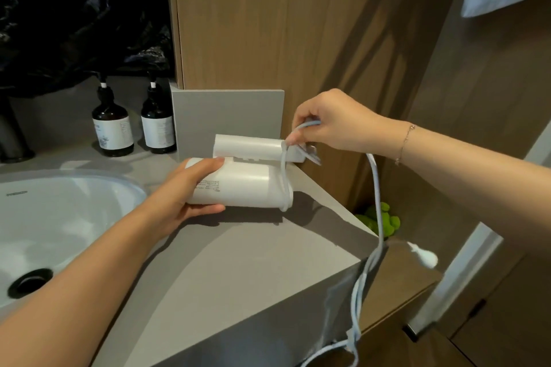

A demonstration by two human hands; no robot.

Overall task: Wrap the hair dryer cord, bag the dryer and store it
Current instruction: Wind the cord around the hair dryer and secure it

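A white folded hair dryer (247, 179) lies just above the grey counter (238, 262), near its right edge. My left hand (190, 191) grips the barrel at its left end. My right hand (331, 125) pinches the pale cord (376, 202) above the dryer's right end. One loop of cord runs around that end. The rest of the cord hangs over the counter's right edge and trails down toward the floor. The white plug (425, 256) dangles blurred in the air to the right.
A white sink (53, 217) with a dark drain fills the left. Two dark pump bottles (134, 125) stand behind it beside a grey block (226, 113). Wooden panels rise behind. A green object (384, 217) lies below the counter's right edge.
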